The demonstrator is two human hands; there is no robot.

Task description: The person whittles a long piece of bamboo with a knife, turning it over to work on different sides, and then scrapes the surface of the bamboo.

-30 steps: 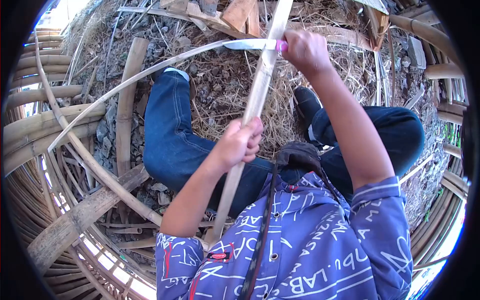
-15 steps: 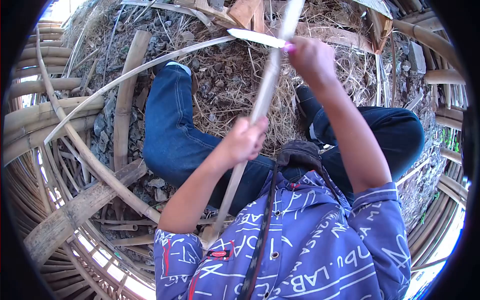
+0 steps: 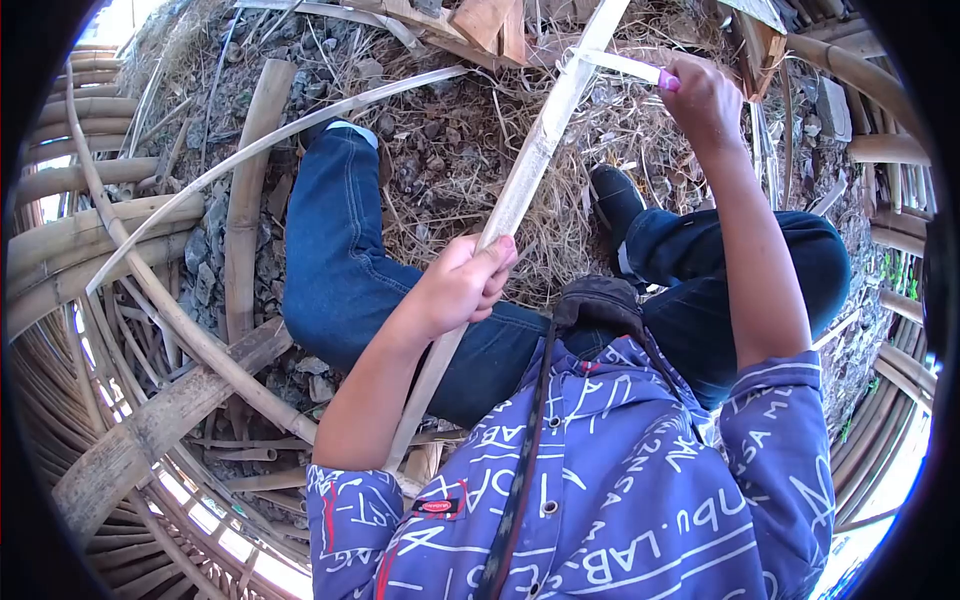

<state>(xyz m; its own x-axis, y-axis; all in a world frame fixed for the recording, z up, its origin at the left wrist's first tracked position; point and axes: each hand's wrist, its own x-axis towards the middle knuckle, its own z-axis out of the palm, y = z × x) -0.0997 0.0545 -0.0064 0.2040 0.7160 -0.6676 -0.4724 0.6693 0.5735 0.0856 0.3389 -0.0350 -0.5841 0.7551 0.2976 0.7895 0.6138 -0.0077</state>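
Observation:
My left hand (image 3: pixel 463 285) is wrapped round a long pale bamboo strip (image 3: pixel 530 160), which slants from beside my torso up to the top of the view. In my right hand (image 3: pixel 706 100), closed, is the pink handle of a knife (image 3: pixel 625 66). Its blade points left and lies across the upper part of the strip. A thin curl shows at the strip's edge near the blade tip.
My jeans-clad legs (image 3: pixel 345 240) are spread on ground strewn with straw and stones. Bamboo poles (image 3: pixel 255 190) and a long bent strip (image 3: pixel 270 142) lie at the left. Wood pieces (image 3: pixel 490 30) are at the top, with more bamboo (image 3: pixel 885 147) at the right.
My right hand and the knife have moved up and to the right along the strip. The strip's upper end has swung right, with my left hand still round it.

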